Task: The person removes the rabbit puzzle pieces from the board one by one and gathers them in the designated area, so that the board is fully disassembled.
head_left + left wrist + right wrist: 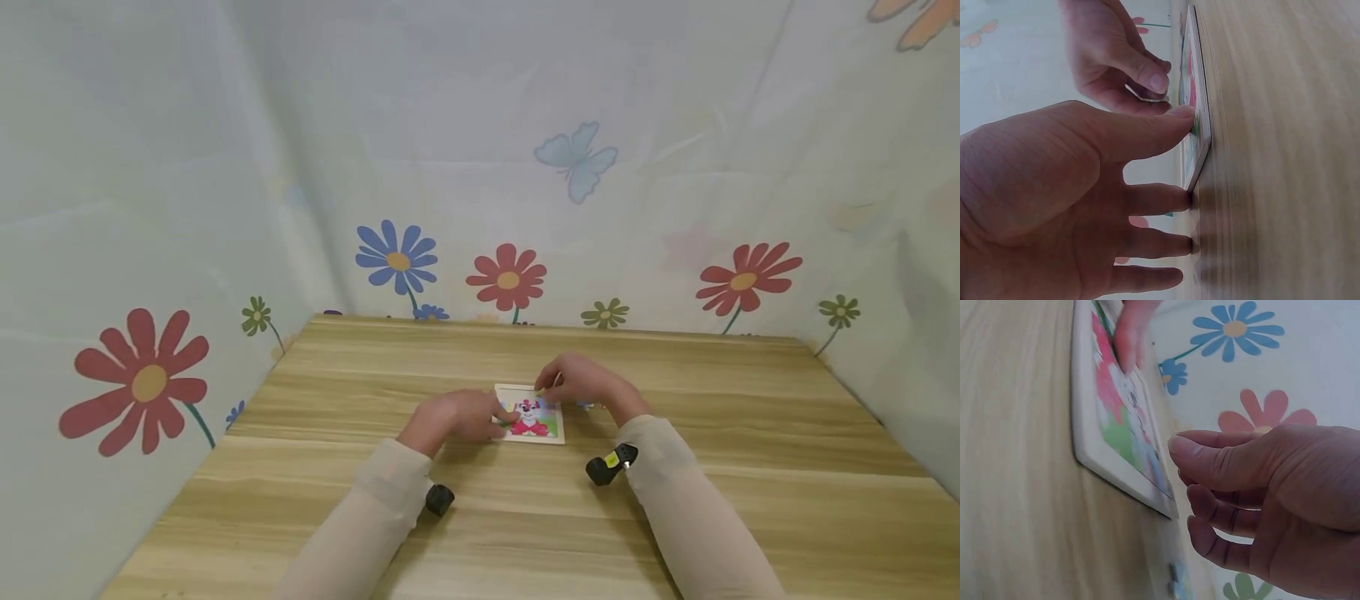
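A small square jigsaw puzzle [553, 439] with a pale frame lies on the table, showing a pink and white cartoon animal on green. At its left side is my left hand [468, 414], thumb pressing the picture and fingers straight. The left wrist view shows the index fingertip at the frame's corner, with the other fingers [1154, 244] beside it. Over the far right corner, my right hand [577, 379] pinches a small thin puzzle piece [1147, 97] between thumb and fingers. Most of that piece is hidden by the fingers; a bit of yellow shows in the head view.
Loose colourful puzzle pieces [1180, 581] lie on the table right of the frame, partly behind my right wrist. The wood-grain table [450, 358] backs onto a pale flowered cloth [465, 167]. Black wrist cameras [602, 470] hang beneath both sleeves.
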Demonstrator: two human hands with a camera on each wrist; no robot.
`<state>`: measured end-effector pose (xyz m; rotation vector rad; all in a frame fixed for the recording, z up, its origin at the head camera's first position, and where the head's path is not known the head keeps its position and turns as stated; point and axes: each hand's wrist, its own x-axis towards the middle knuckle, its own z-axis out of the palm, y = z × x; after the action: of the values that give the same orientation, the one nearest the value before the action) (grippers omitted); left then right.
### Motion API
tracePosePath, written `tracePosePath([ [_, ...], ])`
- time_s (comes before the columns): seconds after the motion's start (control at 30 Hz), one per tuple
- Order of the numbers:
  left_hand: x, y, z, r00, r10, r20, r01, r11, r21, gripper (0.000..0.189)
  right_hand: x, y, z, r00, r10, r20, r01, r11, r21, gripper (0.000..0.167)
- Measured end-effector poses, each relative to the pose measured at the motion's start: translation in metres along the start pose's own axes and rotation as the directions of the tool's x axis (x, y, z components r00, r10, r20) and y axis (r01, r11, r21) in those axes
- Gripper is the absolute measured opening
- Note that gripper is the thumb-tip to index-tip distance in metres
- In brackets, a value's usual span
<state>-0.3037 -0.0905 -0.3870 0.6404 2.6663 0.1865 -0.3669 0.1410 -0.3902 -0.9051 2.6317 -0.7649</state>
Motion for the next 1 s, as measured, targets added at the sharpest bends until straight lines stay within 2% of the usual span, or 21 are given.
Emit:
tracePosePath([
  [0.17,0.0,0.002,-0.001,1.0,-0.002,-0.007,0.002,1.0,0.0,0.042,0.005,0.0,0.006,1.0,-0.001,0.031,0.001,1.0,0.009,0.015],
  [0.5,-0.001,0.001,0.0,1.0,0.002,-0.008,-0.002,1.0,0.022,0.041,0.009,0.003,0.012,0.999,-0.042,0.014,0.042,0.999,0.002,0.009],
  [0.7,-0.001,0.001,0.001,1.0,-0.001,-0.015,0.001,1.0,0.017,0.04,0.01,-0.001,0.013,1.0,0.004,-0.009,-0.004,0.999,-0.032,0.009],
  [1.0,0.001,0.002,0.002,1.0,-0.008,-0.009,0.008,1.0,0.011,0.041,0.008,-0.003,0.013,0.998,0.054,-0.015,-0.054,0.998,0.026,0.012],
])
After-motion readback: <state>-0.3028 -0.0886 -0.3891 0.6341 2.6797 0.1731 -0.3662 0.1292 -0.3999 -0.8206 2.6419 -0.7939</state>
